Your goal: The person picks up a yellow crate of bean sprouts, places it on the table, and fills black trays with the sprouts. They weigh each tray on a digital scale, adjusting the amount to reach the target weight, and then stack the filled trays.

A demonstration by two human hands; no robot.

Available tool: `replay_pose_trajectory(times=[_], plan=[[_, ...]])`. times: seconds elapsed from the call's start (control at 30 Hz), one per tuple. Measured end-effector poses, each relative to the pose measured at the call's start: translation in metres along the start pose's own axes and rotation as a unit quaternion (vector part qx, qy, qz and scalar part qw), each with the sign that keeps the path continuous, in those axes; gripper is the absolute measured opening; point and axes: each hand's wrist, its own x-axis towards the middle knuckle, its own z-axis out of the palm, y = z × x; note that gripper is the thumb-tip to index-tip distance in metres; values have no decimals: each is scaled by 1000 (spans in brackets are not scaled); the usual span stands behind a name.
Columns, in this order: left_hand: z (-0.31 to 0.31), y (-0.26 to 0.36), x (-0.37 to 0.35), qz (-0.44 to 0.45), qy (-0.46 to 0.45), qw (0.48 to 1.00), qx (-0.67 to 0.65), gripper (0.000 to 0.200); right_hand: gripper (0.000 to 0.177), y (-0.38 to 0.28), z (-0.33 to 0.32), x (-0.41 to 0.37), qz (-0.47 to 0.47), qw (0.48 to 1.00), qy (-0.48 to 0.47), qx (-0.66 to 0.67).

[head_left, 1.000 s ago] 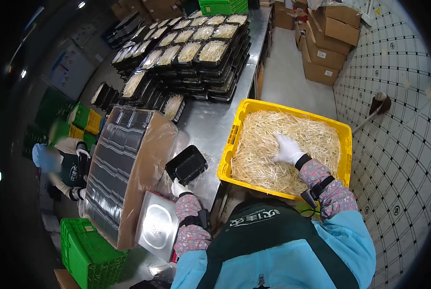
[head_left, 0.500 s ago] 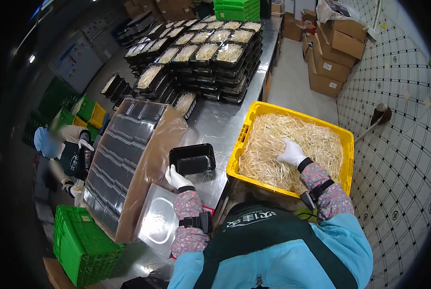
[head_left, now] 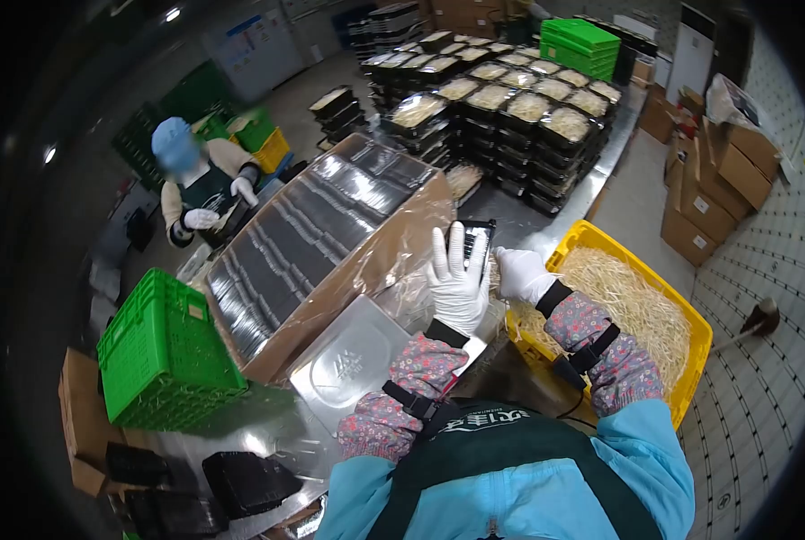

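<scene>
My left hand (head_left: 459, 283), in a white glove, is spread with its fingers apart against the near side of a black plastic tray (head_left: 476, 232), hiding most of it. My right hand (head_left: 524, 274), also gloved, is closed at the tray's right side, by the left edge of the yellow crate (head_left: 701, 346). Whatever its fingers grip is too hidden to make out. Pale sprouts (head_left: 632, 297) fill the crate, and some strands show below my right hand. Left of my left hand stands a large carton of stacked black trays (head_left: 317, 229).
Filled trays (head_left: 528, 108) stand in stacks at the back. A flat metal scale (head_left: 348, 355) lies below the carton. A green crate (head_left: 164, 351) is at the left, with a co-worker (head_left: 209, 184) beyond. Cardboard boxes (head_left: 717, 189) line the right.
The view has turned left. My right hand has left the middle of the sprouts and come beside the tray. My left hand has moved up over the tray, which now looks tilted.
</scene>
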Motion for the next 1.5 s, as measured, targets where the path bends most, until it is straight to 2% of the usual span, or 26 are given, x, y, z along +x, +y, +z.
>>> replay_pose_trajectory(times=[0.03, 0.07, 0.13, 0.2, 0.23, 0.3, 0.33, 0.37, 0.43, 0.47, 0.5, 0.57, 0.6, 0.63, 0.7, 0.8, 0.83, 0.93, 0.97, 1.03, 1.07, 1.17, 1.2, 1.27, 1.33, 1.5], plan=[[-1, -10, -11, -7, -34, 999, 13, 53, 28, -23, 10, 12, -32, 999, 19, 12], [-2, -23, -27, -50, -60, 997, 16, 51, 31, -47, 12, 21, -71, 997, 21, 27], [-4, -66, -64, -174, -10, 981, -81, 47, 36, -91, 22, 33, -151, 986, 39, 60], [-29, -93, -93, -288, 39, 941, -172, 42, 39, -133, 35, 41, -240, 965, 53, 97], [-33, -111, -113, -323, 76, 905, -266, 43, 39, -152, 46, 45, -265, 956, 39, 121], [-52, -129, -143, -422, 112, 779, -450, 45, 39, -187, 60, 50, -346, 933, 31, 90], [-62, -139, -160, -420, 100, 809, -399, 46, 36, -198, 82, 57, -388, 917, 34, 89], [-71, -149, -173, -449, 68, 799, -395, 51, 35, -208, 97, 59, -418, 904, 21, 82], [-93, -163, -192, -486, -40, 833, -260, 60, 34, -224, 122, 59, -469, 881, -5, 67], [-95, -160, -195, -488, 5, 860, -150, 68, 35, -230, 132, 56, -486, 872, -13, 58], [-102, -167, -196, -365, 14, 931, -1, 72, 34, -235, 142, 52, -497, 863, -4, 87], [-120, -163, -175, -271, -53, 961, 21, 71, 37, -250, 149, 49, -495, 865, -39, 79], [-119, -168, -176, -276, -148, 948, 49, 66, 44, -254, 157, 50, -486, 871, -54, 34], [-117, -172, -177, -246, -162, 949, 109, 58, 49, -257, 139, 51, -472, 874, -113, 17], [-111, -174, -179, -253, -157, 947, 120, 54, 58, -252, 151, 65, -483, 857, -162, 80], [-108, -170, -179, -272, -164, 938, 137, 54, 72, -231, 146, 80, -495, 819, -195, 216], [-107, -169, -178, -263, -164, 940, 144, 54, 82, -227, 129, 81, -475, 835, -222, 169], [-106, -166, -177, -245, -153, 945, 155, 48, 83, -209, 92, 88, -523, 836, -153, 64], [-105, -167, -177, -243, -148, 945, 159, 47, 79, -200, 85, 90, -516, 850, -106, 14], [-102, -168, -180, -242, -137, 946, 168, 43, 77, -193, 71, 102, -451, 858, -243, -40], [-100, -167, -179, -243, -132, 945, 172, 42, 63, -182, 81, 104, -474, 858, -197, 7], [-97, -167, -177, -246, -122, 944, 184, 40, 47, -183, 96, 98, -457, 861, -224, -21], [-96, -167, -177, -247, -125, 943, 188, 40, 28, -182, 103, 90, -473, 869, -144, -6], [-100, -163, -172, -254, -138, 938, 191, 39, 19, -180, 115, 92, -461, 877, -128, 38], [-100, -165, -173, -251, -148, 936, 197, 41, 15, -173, 114, 95, -449, 879, -115, 112], [-100, -169, -183, -246, -129, 948, 154, 44, 21, -146, 60, 127, -386, 892, -145, 187]])
